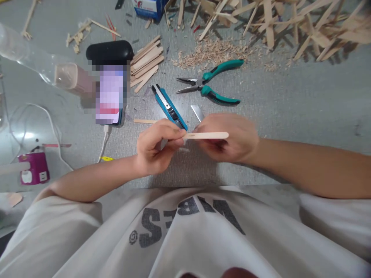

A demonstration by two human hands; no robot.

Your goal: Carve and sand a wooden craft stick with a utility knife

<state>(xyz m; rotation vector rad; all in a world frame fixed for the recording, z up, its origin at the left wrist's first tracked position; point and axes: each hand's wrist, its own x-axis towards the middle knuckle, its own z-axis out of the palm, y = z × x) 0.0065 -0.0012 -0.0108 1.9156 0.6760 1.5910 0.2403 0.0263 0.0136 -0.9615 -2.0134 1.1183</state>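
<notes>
Both our hands pinch one craft stick (207,135).
Left hand (155,148) grips its left end, right hand (228,137) the right; it lies crosswise.

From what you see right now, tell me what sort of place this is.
Probably a hobby craft spot on a grey surface: both hands hold a wooden stick, with a utility knife, pliers, shavings and a stick pile around.
</notes>
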